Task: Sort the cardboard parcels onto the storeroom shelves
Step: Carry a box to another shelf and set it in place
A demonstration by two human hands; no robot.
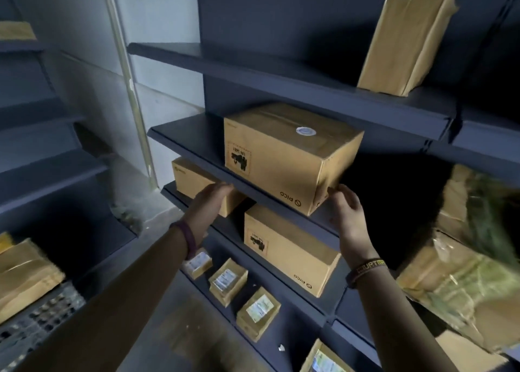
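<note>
Head view puts us in front of dark grey metal shelving (281, 73) in a dim storeroom, with a pale wall (84, 62) and a light vertical strip (126, 70) to the left, and a second run of dark shelves (42, 172) at the far left. We count four boards in the main bay. On the middle shelf (191, 135) sits one large cardboard parcel (281, 152), printed upside down and carrying a round white sticker (306, 131). Our right hand (347, 214) is loosely open, fingertips touching the parcel's near right corner; we cannot tell whether it presses. Our left hand (209, 203) reaches under that shelf's front edge and rests against a smaller carton (197, 183) on the board below, fingers partly hidden, so its grip is unclear. Beside it stands a second large printed parcel (284, 250), making two alike. On the top board one tall wrapped parcel (405, 42) leans upright. On the lowest board we count three small labelled packets (228, 281) in a row, plus another at the bottom edge (323, 360). To the right, blurred taped parcels (455, 281) are piled; at the near left lies one more wrapped parcel (25, 276). Each wrist wears a band.
</note>
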